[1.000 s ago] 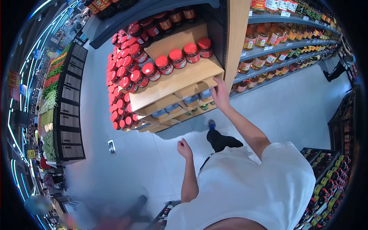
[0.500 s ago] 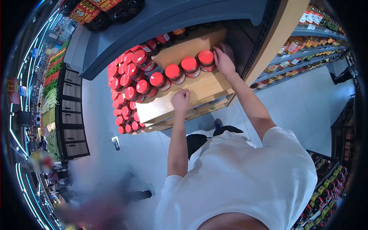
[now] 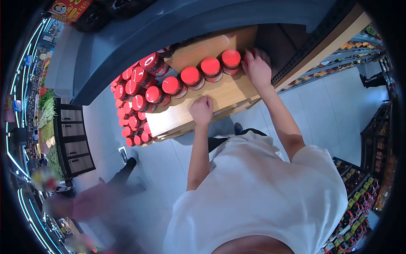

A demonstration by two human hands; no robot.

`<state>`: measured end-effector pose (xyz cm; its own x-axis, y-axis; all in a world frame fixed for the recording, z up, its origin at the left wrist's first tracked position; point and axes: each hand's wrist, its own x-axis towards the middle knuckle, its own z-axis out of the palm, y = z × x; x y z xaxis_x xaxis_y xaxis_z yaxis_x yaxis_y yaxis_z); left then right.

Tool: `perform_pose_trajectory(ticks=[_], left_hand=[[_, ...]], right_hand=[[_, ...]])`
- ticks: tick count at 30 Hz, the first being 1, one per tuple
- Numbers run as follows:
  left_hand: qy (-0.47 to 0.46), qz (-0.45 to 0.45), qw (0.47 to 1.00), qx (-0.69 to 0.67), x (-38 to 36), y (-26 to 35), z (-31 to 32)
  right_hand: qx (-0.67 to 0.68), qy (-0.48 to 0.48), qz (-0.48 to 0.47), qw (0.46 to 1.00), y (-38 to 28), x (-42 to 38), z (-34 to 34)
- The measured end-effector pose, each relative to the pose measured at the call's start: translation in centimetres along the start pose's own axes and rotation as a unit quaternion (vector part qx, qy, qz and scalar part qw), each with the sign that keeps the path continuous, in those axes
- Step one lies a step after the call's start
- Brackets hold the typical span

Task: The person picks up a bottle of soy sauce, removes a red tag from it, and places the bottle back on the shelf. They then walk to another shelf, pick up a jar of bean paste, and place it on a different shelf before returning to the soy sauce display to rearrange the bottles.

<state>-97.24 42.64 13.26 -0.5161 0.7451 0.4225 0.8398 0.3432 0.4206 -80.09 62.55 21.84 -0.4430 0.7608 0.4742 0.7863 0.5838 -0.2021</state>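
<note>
A row of glass jars with red lids (image 3: pixel 211 66) stands along the wooden shelf board (image 3: pixel 203 98). At the row's right end, my right hand (image 3: pixel 258 70) is wrapped round another jar, of which only a sliver of red lid shows beside the fingers. Just left of it sits a jar (image 3: pixel 231 59), apart from my palm. My left hand (image 3: pixel 201 110) is curled into a fist at the front edge of the board, below the row, with nothing visible in it.
More red-lidded jars (image 3: pixel 144 77) are stacked at the shelf's left end. A dark upper shelf (image 3: pixel 177 21) overhangs the board, and a wooden upright (image 3: pixel 330 42) bounds it on the right. A blurred person (image 3: pixel 95 201) is on the floor at lower left.
My right hand has turned and shifted slightly right, with a bit of red lid now showing at it. My left fist stays put. The view has moved closer, and the passer-by has moved.
</note>
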Motion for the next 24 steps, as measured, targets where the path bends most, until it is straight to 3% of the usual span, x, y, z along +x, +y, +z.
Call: perform_pose_trajectory(ticks=[2,5,11,15,17,19,20,24], left_hand=[[-0.005,-0.007,1.0,0.005,0.0,0.1,-0.1],[-0.008,-0.023,1.0,0.008,-0.1,0.0,0.2],[-0.043,-0.092,0.995,-0.004,-0.1,1.1,-0.1],[-0.041,-0.128,0.977,-0.167,-0.2,1.1,1.7],[-0.083,-0.177,0.938,-0.287,-0.1,1.0,2.6],[-0.069,-0.167,0.893,-0.412,0.5,2.0,2.6],[-0.062,-0.161,0.864,-0.473,0.7,2.4,2.5],[-0.043,-0.184,0.854,-0.485,0.6,2.4,2.1]], right_hand=[[0.002,0.007,0.005,1.0,-0.5,-0.8,-1.3],[0.074,-0.083,0.073,0.991,-0.7,-2.4,-2.4],[0.333,0.08,0.027,0.939,-0.1,-5.9,0.6],[0.407,0.092,0.062,0.907,-1.3,-7.4,3.2],[0.452,0.061,0.043,0.889,-1.9,-8.2,4.5],[0.527,0.026,0.043,0.848,-3.1,-8.8,5.5],[0.503,-0.011,0.021,0.864,-3.2,-9.2,5.8],[0.423,-0.194,-0.025,0.885,-4.3,-8.9,4.0]])
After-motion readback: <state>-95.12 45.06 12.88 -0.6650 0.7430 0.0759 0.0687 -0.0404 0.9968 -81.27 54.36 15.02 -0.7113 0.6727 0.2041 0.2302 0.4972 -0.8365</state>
